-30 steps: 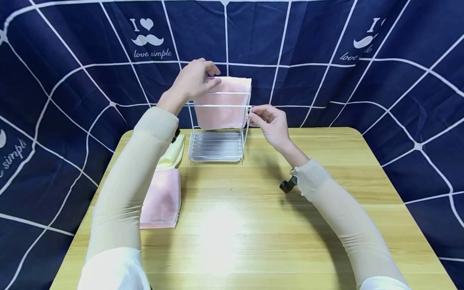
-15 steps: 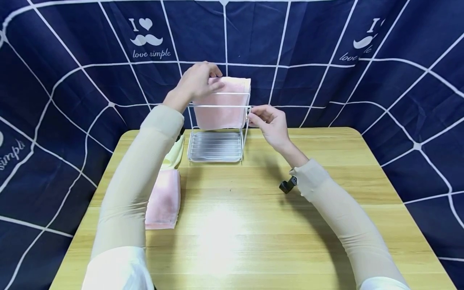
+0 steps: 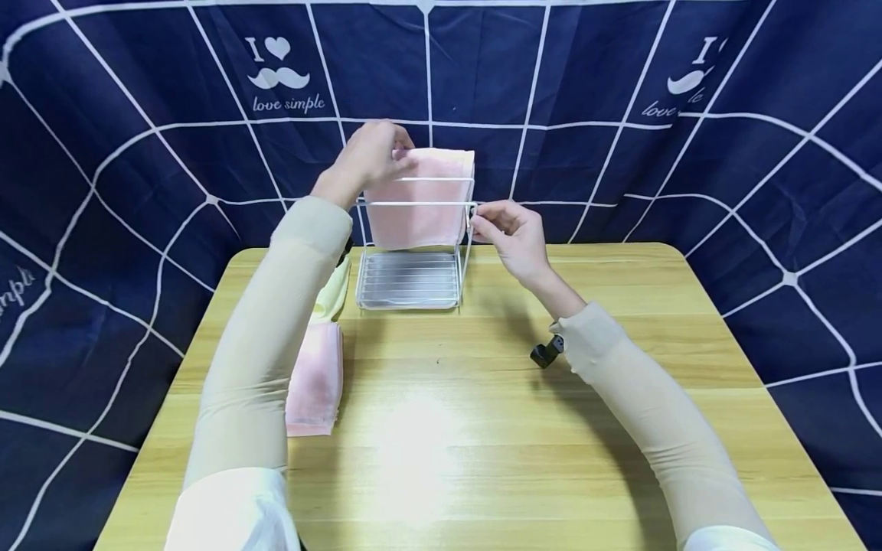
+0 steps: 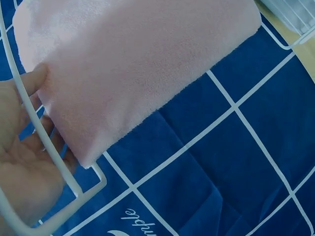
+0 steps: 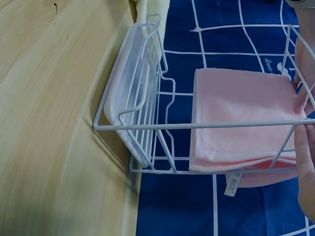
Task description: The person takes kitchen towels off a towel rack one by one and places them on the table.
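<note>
A folded pink towel (image 3: pixel 427 218) hangs over a bar of the white wire rack (image 3: pixel 420 203) at the back of the table. My left hand (image 3: pixel 368 161) pinches the towel's upper left part. In the left wrist view, the thumb (image 4: pixel 37 78) lies on the towel's fuzzy face and the other fingers reach behind it. My right hand (image 3: pixel 513 233) pinches the rack's right upright near its top corner, thumb against fingers. A white tag (image 5: pixel 233 184) sticks out below the towel's edge in the right wrist view.
At the rack's foot is a shallow tray (image 3: pixel 409 279) under wires. A second folded pink towel (image 3: pixel 317 379) and a yellow cloth (image 3: pixel 332 291) lie on the left of the wooden table (image 3: pixel 551 459), partly behind my left arm. A blue curtain (image 3: pixel 482 69) surrounds the table.
My left forearm has swung a little to the right, and the left hand has come down slightly at the towel's top. The right hand stays at the rack's corner.
</note>
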{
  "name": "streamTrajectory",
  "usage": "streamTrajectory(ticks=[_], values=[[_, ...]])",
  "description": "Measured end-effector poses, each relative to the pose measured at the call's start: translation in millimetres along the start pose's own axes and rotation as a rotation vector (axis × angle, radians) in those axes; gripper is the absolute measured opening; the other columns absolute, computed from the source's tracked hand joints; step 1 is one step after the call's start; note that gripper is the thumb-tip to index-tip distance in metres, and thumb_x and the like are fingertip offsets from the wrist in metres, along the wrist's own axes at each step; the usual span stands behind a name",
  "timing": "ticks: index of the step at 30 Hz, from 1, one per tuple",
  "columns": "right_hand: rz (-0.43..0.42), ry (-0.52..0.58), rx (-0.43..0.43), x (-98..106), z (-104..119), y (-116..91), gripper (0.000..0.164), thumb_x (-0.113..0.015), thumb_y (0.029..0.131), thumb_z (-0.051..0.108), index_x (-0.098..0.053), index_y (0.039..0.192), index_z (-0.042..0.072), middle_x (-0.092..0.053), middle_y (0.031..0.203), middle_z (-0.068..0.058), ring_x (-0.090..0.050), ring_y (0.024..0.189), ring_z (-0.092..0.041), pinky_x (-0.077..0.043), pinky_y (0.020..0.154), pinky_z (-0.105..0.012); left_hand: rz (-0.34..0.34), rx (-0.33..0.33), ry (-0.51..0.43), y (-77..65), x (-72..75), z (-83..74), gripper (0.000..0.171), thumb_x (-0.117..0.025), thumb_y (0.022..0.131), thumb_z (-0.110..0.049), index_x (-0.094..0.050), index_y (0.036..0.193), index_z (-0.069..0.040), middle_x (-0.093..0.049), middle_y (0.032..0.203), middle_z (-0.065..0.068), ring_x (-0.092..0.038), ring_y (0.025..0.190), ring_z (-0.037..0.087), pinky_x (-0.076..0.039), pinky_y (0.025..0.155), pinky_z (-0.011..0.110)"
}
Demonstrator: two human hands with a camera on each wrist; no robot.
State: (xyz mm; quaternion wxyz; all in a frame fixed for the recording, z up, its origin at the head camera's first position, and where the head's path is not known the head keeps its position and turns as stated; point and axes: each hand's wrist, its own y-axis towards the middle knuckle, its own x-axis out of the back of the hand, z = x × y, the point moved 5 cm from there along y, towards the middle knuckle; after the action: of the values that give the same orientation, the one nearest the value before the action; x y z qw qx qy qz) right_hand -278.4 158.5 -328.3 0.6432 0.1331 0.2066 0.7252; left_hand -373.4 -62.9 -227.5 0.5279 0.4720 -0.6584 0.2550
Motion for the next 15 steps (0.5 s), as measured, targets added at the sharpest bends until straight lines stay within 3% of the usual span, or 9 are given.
streamTrajectory(ticks=[5, 10, 11, 15], values=[[0.000, -0.002, 0.008, 0.4, -0.1, -0.6, 0.011, -0.068, 0.094, -0.013, -0.073, 0.102, -0.007, -0.078, 0.090, 0.004, -0.076, 0.081, -0.007, -0.065, 0.077, -0.025, -0.036, -0.004, -0.018, -1.7, 1.5, 1.8, 0.024, -0.066, 0.101, -0.022, -0.077, 0.114, -0.005, -0.058, 0.093, 0.007, -0.057, 0.103, 0.026, -0.044, 0.097, 0.041], [-0.001, -0.002, 0.012, 0.7, -0.5, -1.3, 0.023, -0.067, 0.094, -0.014, -0.076, 0.099, 0.008, -0.078, 0.090, 0.005, -0.076, 0.081, -0.006, -0.065, 0.077, -0.025, -0.046, 0.010, -0.027, -3.3, 3.4, 0.1, 0.023, -0.067, 0.102, -0.023, -0.078, 0.115, -0.008, -0.060, 0.094, 0.005, -0.058, 0.103, 0.026, -0.045, 0.097, 0.042], [-0.001, -0.002, 0.014, 0.6, -0.5, -1.5, 0.022, -0.067, 0.094, -0.014, -0.075, 0.099, 0.006, -0.078, 0.090, 0.005, -0.076, 0.081, -0.006, -0.065, 0.077, -0.025, -0.047, 0.013, -0.029, -3.3, 3.7, -0.3, 0.023, -0.067, 0.102, -0.023, -0.079, 0.115, -0.008, -0.060, 0.095, 0.006, -0.058, 0.103, 0.026, -0.045, 0.097, 0.042], [-0.002, 0.010, 0.017, 0.5, -0.7, -2.1, 0.011, -0.066, 0.094, -0.015, -0.067, 0.104, -0.019, -0.077, 0.089, 0.005, -0.075, 0.080, -0.006, -0.065, 0.077, -0.025, -0.058, 0.022, -0.034, -4.0, 4.5, -1.5, 0.022, -0.068, 0.102, -0.022, -0.079, 0.115, -0.009, -0.062, 0.096, 0.006, -0.059, 0.102, 0.026, -0.045, 0.097, 0.042]])
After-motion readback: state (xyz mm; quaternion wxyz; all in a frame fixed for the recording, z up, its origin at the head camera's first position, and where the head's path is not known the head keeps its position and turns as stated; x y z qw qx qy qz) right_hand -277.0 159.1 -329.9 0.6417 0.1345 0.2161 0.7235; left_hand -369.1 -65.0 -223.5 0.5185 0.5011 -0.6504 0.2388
